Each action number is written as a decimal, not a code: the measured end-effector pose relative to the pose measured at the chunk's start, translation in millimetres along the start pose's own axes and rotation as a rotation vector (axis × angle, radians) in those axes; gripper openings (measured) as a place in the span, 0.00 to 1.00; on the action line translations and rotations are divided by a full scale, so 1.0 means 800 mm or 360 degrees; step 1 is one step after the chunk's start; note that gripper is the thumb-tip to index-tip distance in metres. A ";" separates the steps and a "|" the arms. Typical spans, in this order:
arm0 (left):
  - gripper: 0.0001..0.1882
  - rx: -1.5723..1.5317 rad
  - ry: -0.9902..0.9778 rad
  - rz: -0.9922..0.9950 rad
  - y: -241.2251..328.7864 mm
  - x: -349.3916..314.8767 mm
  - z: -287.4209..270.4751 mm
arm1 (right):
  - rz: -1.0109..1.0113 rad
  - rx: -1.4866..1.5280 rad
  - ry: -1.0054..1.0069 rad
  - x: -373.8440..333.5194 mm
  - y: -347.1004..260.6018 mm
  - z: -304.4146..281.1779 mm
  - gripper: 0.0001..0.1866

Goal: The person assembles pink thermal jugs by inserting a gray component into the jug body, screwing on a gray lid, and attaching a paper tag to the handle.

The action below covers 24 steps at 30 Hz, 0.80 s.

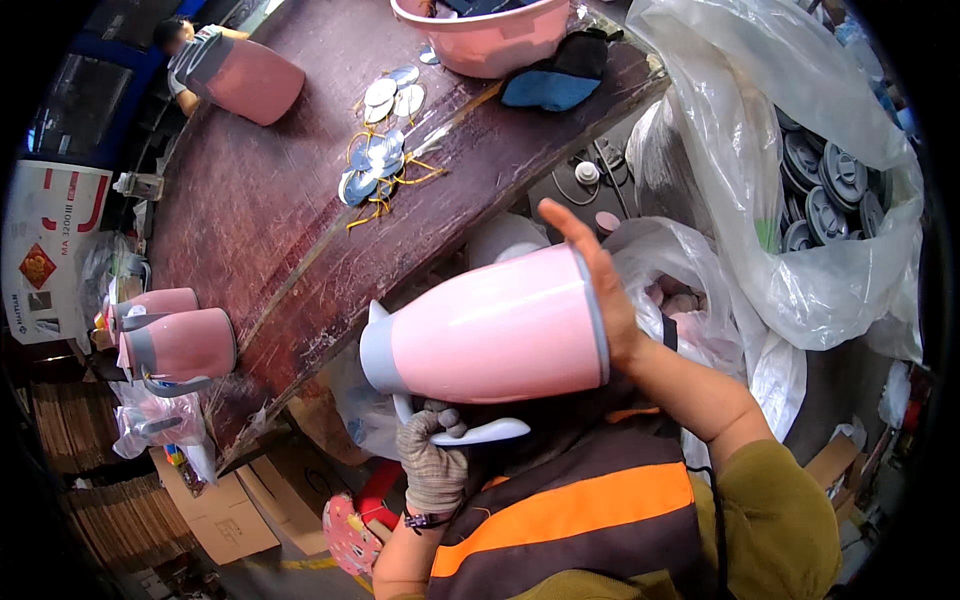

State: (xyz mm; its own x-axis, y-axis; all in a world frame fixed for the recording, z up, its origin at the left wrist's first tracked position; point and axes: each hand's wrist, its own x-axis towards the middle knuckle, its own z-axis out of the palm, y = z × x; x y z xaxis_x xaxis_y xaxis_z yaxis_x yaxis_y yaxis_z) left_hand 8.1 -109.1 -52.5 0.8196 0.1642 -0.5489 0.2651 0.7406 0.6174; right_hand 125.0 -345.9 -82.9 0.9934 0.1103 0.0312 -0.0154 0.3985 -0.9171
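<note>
A pink thermos jug (495, 330) with a grey collar and grey base rim lies sideways in front of my body, its spout end to the left. My left hand (434, 462), in a grey knit glove, is closed around its pale grey handle (484, 432). Bare and stretched out, my right hand (603, 285) has its palm at the jug's base, fingers pointing up and away. Whether the palm presses on the base or only rests there, I cannot tell.
On the dark red table (300, 220) are silvery discs with yellow ties (375, 165), a pink basin (490, 40), a blue-black cloth item (560, 80) and more pink jugs (190, 345). At right, a plastic bag (840, 290) holds grey round lids. Cardboard (215, 510) lies lower left; another person (190, 60) is far left.
</note>
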 end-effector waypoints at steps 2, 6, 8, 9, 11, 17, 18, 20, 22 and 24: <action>0.21 -0.0057 0.0167 -0.0030 0.000 -0.004 -0.003 | 0.0002 0.0006 -0.0035 0.002 0.007 0.012 0.37; 0.18 -0.0110 0.0363 -0.0068 0.013 0.007 -0.055 | -0.0474 -0.0726 -0.0296 -0.019 -0.012 -0.004 0.34; 0.11 -0.0008 0.0120 -0.0006 0.018 0.006 -0.045 | -0.0326 -0.0934 -0.0328 -0.036 -0.010 -0.010 0.30; 0.09 0.0037 0.0016 0.0043 0.022 0.002 -0.041 | -0.0108 -0.0685 -0.0201 -0.041 0.002 -0.011 0.26; 0.13 0.0450 -0.0102 0.0342 0.026 -0.008 0.006 | 0.0366 -0.0102 0.0023 -0.046 0.024 -0.007 0.23; 0.30 0.1444 0.0067 0.1197 0.097 -0.013 -0.076 | 0.1276 0.0190 -0.0028 -0.057 0.055 -0.018 0.18; 0.30 0.1555 0.0133 0.1275 0.096 -0.015 -0.078 | 0.1340 0.0132 -0.0020 -0.042 0.036 -0.051 0.17; 0.24 0.1822 0.0082 0.1175 0.112 -0.022 -0.028 | 0.0754 -0.0323 0.0510 -0.032 0.065 -0.133 0.19; 0.19 0.1775 0.0064 0.0993 0.108 -0.015 0.020 | 0.0914 -0.1071 0.0647 -0.040 0.089 -0.216 0.16; 0.15 0.1792 0.0003 0.0590 0.091 -0.006 0.051 | 0.1374 -0.1979 0.0402 -0.070 0.130 -0.279 0.19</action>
State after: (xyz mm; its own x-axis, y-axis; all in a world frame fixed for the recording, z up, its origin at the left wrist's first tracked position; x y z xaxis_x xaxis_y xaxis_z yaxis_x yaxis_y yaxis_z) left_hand 44.3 -82.7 18.4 0.9400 0.2498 -0.2322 0.3101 -0.3424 0.8869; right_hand 92.8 -513.7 -268.8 0.7262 -0.3034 -0.6169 -0.6054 -0.7073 -0.3649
